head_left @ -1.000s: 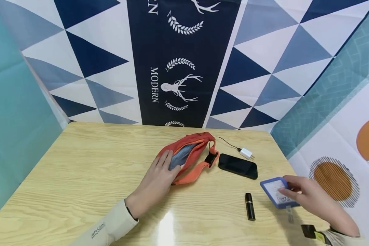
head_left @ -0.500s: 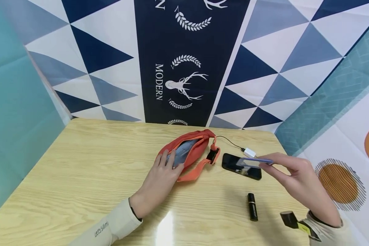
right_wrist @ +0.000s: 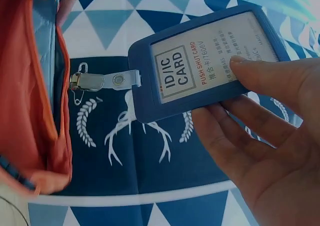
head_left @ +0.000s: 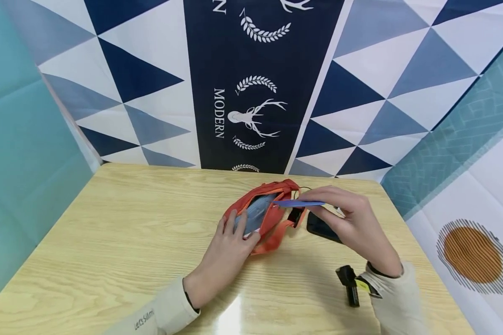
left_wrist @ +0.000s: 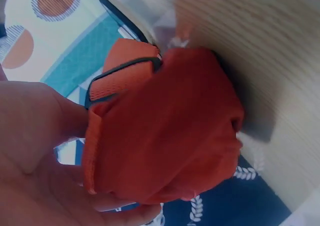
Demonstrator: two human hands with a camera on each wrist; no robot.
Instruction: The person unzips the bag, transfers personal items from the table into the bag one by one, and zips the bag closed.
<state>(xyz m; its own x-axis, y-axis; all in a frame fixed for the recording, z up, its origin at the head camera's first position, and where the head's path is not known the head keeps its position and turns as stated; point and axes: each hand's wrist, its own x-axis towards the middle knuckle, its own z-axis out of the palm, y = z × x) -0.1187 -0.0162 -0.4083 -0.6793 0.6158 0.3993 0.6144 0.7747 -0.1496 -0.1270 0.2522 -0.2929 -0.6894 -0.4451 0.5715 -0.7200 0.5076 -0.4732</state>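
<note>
A red waist bag (head_left: 272, 222) lies unzipped on the table, its blue-grey lining showing. My left hand (head_left: 226, 251) grips its near end, with thumb and fingers on opposite sides of the opening; the left wrist view shows the red fabric (left_wrist: 165, 131) between them. In my right hand (head_left: 354, 218) is a blue ID card holder (head_left: 303, 203), pinched between thumb and fingers and held edge-on over the bag's right side. A metal clip (right_wrist: 87, 81) on a clear strap leads from the card holder (right_wrist: 145, 103) to right beside the bag's opening.
Behind my right hand lies a black phone (head_left: 320, 228), partly covered. A white charger plug is mostly hidden there, its thin cable (head_left: 305, 188) running toward the bag. A black tube (head_left: 353, 297) lies nearer me, under the right wrist camera. Patterned cloth (head_left: 251, 116) hangs behind the table.
My right hand has carried the ID card holder from the table's right side leftward, past the phone, to the bag, turning it edge-on. The left hand has kept its grip on the bag.
</note>
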